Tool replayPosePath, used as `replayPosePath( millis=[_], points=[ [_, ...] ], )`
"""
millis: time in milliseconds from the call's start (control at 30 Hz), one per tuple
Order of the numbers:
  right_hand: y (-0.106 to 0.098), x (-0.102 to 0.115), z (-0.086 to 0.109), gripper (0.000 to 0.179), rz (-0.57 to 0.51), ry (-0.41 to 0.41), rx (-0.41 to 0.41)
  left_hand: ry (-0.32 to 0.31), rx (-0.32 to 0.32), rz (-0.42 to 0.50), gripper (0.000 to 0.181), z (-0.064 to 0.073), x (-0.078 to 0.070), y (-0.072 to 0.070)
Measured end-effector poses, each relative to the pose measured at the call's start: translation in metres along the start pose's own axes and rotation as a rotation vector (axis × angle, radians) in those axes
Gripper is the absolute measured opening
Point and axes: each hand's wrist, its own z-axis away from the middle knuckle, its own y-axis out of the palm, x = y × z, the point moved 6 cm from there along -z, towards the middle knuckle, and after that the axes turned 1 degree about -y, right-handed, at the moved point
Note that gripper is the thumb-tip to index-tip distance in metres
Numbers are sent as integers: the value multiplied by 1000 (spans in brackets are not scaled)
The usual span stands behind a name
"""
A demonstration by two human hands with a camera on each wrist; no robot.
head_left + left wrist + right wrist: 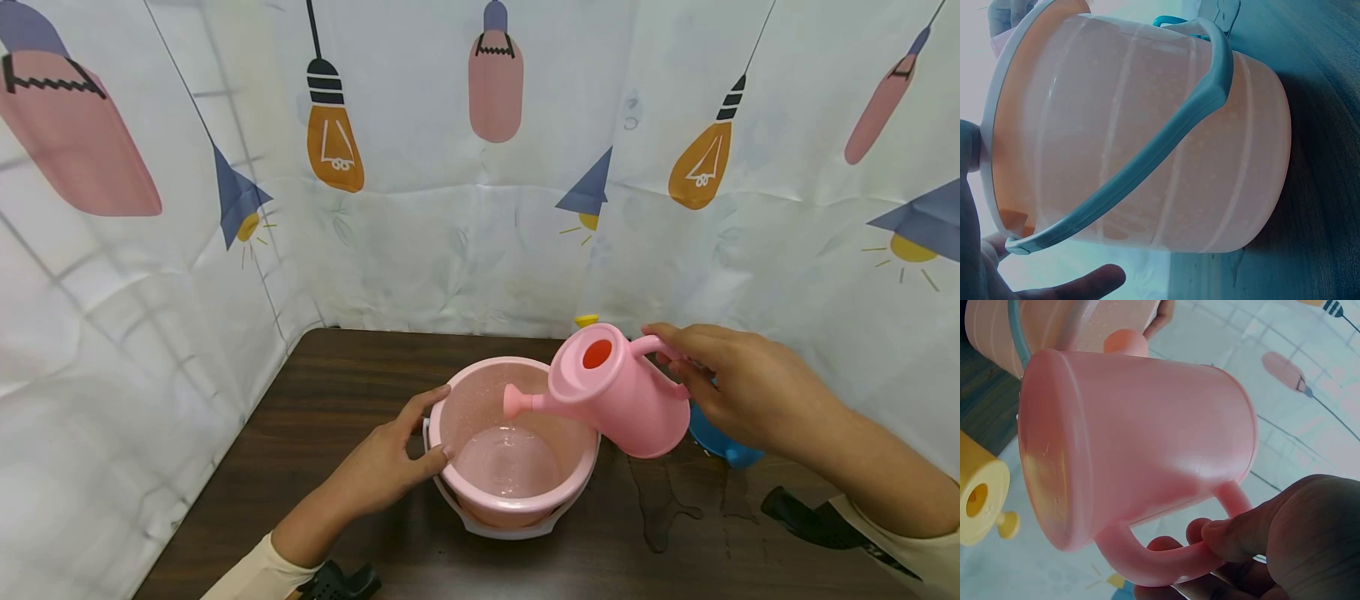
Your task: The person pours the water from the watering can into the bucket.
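A white cloth with lamp pictures hung behind everything, and it also hung to the left of the left hand. A dark brown table was under the work. A cream sleeve came just before the left hand.

The left hand was spread wide. Its thumb and pointing finger reached apart and lay on the left edge of the pink bucket. The bucket stood upright on the table, just right of that hand and to the left of the right hand. Its pale handle hung down around the near side, and the bottom inside looked wet and shiny.

Next came the pink watering can. It was up off the table, just left of the right hand, and it leaned to the left. Its spout was over the inside of the bucket. A small yellow thing peeked out behind the can. Wet marks were on the table, nearer than the right hand.

The right hand was closed around the can's handle, with its fingers curled. A blue thing sat just below that hand in the head view, partly hidden.
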Motion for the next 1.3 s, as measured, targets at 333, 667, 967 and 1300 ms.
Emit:
replayPosePath(
  millis=[333, 667, 967, 1300],
  points=[
    [1, 0, 0, 51, -4, -2, 7, 1, 2, -3, 73, 0, 0, -1],
    [1, 0, 1, 52, -11, -2, 4, -3, 3, 1, 72, 1, -1, 0],
    [0, 1, 0, 50, -1, 0, 8, 2, 4, 8, 72, 1, -1, 0],
    [1, 2, -2, 49, -1, -8, 5, -4, 6, 5, 72, 0, -2, -1]
  ],
)
